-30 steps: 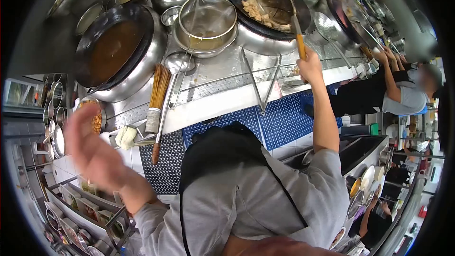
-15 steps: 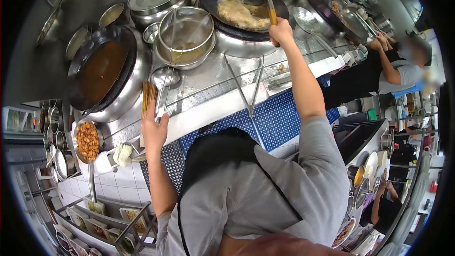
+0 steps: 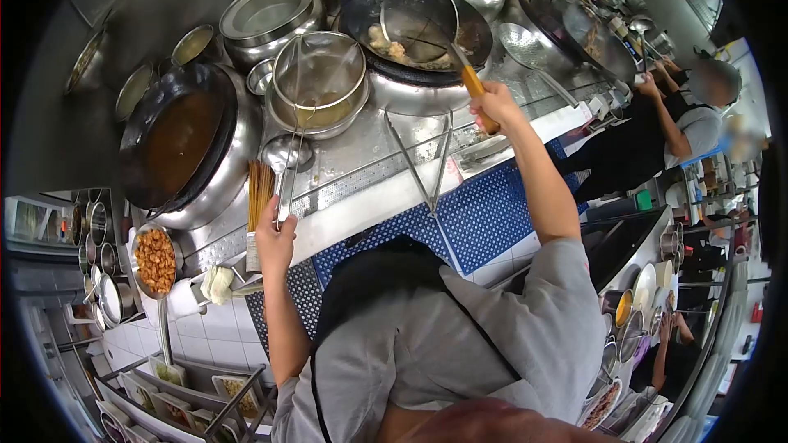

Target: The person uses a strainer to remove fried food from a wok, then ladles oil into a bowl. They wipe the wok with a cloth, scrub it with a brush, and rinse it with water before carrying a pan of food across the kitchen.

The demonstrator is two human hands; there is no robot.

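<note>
My right hand [image 3: 497, 107] is closed around the wooden handle of a round mesh strainer [image 3: 420, 20]. The strainer is over a black wok [image 3: 355, 20], where part of some pale fried food [image 3: 392, 47] shows beside it; the strainer hides the rest. My left hand [image 3: 276, 239] grips the handle end of a steel ladle [image 3: 283, 152], its thumb and fingers on either side. The ladle's bowl is at the stove's front ledge. Just left of it stands a bamboo wok brush [image 3: 260, 184], close to my fingers.
A sieve over a bowl [image 3: 320, 74] stands between the wok and a second wok of brown liquid [image 3: 185, 143]. A pan of browned chunks [image 3: 156, 261] is at far left. Tongs [image 3: 423, 160] hang on the front edge. At right, a co-worker [image 3: 685, 119] works at another wok.
The strainer has come down and toward me, covering much of the food. My right hand has shifted lower and slightly right. My left hand has moved a little down and right.
</note>
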